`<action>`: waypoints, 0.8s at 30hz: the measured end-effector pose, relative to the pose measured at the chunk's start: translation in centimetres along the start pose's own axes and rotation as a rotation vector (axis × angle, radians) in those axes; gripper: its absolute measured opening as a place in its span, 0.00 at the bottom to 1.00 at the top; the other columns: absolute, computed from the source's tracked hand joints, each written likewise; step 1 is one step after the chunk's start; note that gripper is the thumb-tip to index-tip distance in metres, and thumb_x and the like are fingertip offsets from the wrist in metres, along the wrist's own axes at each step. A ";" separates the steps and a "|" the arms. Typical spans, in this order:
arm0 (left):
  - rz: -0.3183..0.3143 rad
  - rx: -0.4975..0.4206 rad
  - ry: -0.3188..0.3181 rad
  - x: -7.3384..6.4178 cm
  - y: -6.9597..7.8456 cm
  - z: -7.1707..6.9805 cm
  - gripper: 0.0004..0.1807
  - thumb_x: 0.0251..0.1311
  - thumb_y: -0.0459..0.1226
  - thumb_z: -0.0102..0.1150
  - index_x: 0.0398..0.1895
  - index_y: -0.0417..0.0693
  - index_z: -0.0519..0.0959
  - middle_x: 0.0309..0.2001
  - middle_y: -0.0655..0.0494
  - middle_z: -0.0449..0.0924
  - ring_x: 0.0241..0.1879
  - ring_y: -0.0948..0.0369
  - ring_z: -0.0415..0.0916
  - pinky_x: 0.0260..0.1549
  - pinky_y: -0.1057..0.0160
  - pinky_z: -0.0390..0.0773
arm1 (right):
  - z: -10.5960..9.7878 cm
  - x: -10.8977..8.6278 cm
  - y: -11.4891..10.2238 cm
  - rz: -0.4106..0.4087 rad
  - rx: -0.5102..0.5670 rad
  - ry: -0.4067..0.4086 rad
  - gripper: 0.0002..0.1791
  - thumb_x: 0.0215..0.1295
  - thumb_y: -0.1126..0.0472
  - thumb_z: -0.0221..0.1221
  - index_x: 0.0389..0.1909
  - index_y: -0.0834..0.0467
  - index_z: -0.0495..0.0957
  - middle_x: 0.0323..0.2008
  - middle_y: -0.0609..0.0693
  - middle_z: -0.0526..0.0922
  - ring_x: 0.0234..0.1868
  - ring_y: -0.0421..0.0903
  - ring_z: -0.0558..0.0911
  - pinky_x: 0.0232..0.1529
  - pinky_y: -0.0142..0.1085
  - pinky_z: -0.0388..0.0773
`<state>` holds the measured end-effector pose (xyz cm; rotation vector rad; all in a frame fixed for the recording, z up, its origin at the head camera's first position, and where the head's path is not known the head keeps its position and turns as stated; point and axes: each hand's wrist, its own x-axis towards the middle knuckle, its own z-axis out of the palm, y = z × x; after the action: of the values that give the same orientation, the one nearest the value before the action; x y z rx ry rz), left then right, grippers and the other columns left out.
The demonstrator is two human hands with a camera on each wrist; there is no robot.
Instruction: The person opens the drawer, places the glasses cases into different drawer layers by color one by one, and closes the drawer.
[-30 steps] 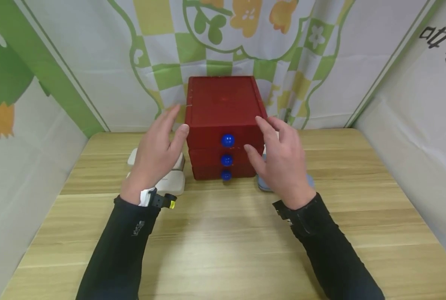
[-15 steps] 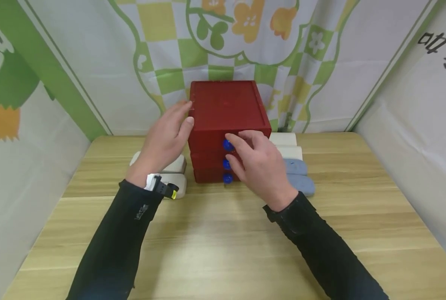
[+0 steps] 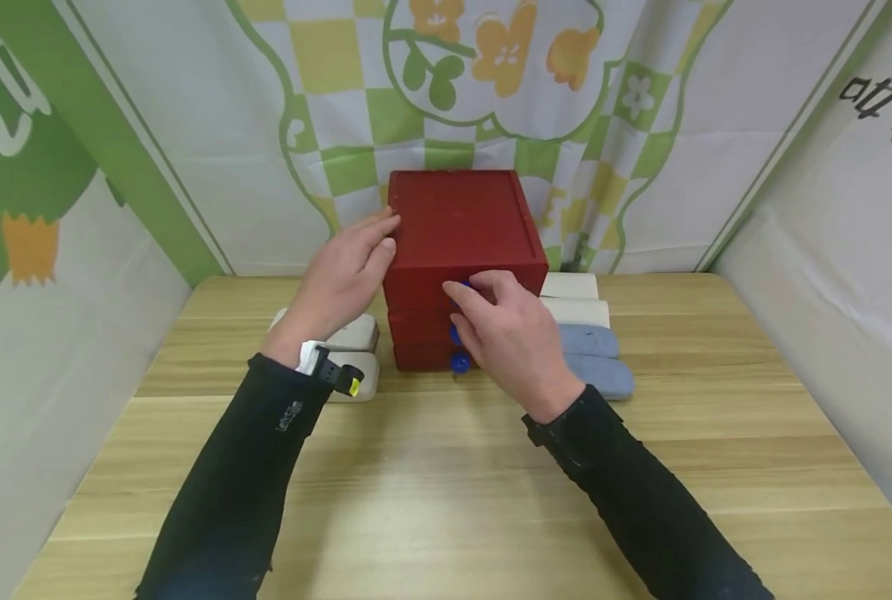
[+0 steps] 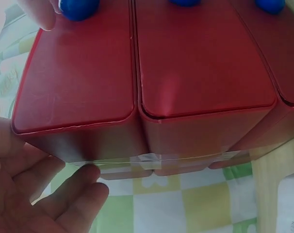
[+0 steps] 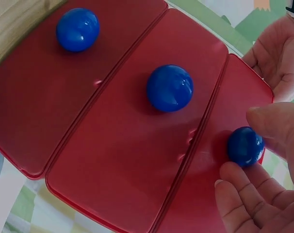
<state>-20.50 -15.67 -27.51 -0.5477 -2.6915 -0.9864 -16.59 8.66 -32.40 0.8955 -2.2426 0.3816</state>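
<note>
A red three-drawer cabinet (image 3: 461, 218) stands at the back of the table, with one round blue knob on each drawer front. My right hand (image 3: 519, 346) is at the top drawer, its thumb and fingers pinching the top knob (image 5: 245, 145). The middle knob (image 5: 170, 88) and the bottom knob (image 5: 77, 29) stand free in the right wrist view. My left hand (image 3: 347, 273) touches the cabinet's left side near the upper front edge, fingers fairly straight. In the head view my right hand partly covers the top and middle knobs.
Two whitish rounded cases (image 3: 358, 335) sit left of the cabinet, partly behind the left wrist. On its right lie two cream-coloured flat items (image 3: 577, 312) and two blue-grey rounded cases (image 3: 599, 377). A patterned curtain (image 3: 341, 117) hangs right behind the cabinet.
My right hand has moved left from the cabinet's right front corner onto the top knob. My left hand has come in against the left side. All drawers look closed throughout.
</note>
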 end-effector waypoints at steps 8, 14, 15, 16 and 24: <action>-0.048 -0.072 0.003 0.0 -0.2 0.3 0.28 0.82 0.46 0.40 0.78 0.46 0.69 0.80 0.53 0.63 0.80 0.54 0.57 0.78 0.47 0.59 | 0.3 -0.1 -0.1 0.013 0.001 0.002 0.23 0.63 0.61 0.73 0.59 0.57 0.84 0.50 0.60 0.80 0.46 0.53 0.85 0.45 0.44 0.89; -0.096 -0.154 0.040 -0.2 -0.2 0.2 0.27 0.81 0.47 0.42 0.76 0.52 0.71 0.78 0.59 0.66 0.79 0.58 0.60 0.76 0.48 0.63 | 0.3 0.1 -0.1 0.018 0.003 0.010 0.19 0.65 0.63 0.71 0.56 0.58 0.84 0.49 0.60 0.80 0.46 0.53 0.84 0.44 0.44 0.89; -0.101 -0.160 0.046 -0.2 -0.2 0.2 0.27 0.80 0.47 0.43 0.76 0.53 0.72 0.78 0.60 0.66 0.78 0.59 0.61 0.76 0.48 0.63 | 0.3 0.1 -0.2 0.018 0.003 0.010 0.19 0.65 0.63 0.71 0.56 0.58 0.84 0.49 0.60 0.80 0.46 0.53 0.84 0.44 0.45 0.89; -0.107 -0.159 0.049 -0.2 -0.2 0.2 0.26 0.80 0.48 0.43 0.76 0.53 0.72 0.77 0.61 0.67 0.78 0.59 0.62 0.76 0.49 0.64 | 0.3 0.1 -0.2 0.017 0.001 0.010 0.18 0.65 0.63 0.71 0.56 0.58 0.84 0.48 0.60 0.80 0.46 0.53 0.84 0.44 0.45 0.89; -0.114 -0.143 0.057 -0.1 -0.1 0.3 0.26 0.80 0.47 0.43 0.76 0.53 0.72 0.77 0.61 0.67 0.78 0.59 0.62 0.76 0.49 0.64 | -0.2 -0.3 -0.5 0.000 -0.001 0.005 0.18 0.64 0.63 0.72 0.55 0.58 0.85 0.48 0.60 0.80 0.43 0.53 0.85 0.42 0.43 0.89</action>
<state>-20.52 -15.58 -27.85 -0.3891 -2.6407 -1.2133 -15.98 8.54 -32.46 0.8935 -2.2383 0.3821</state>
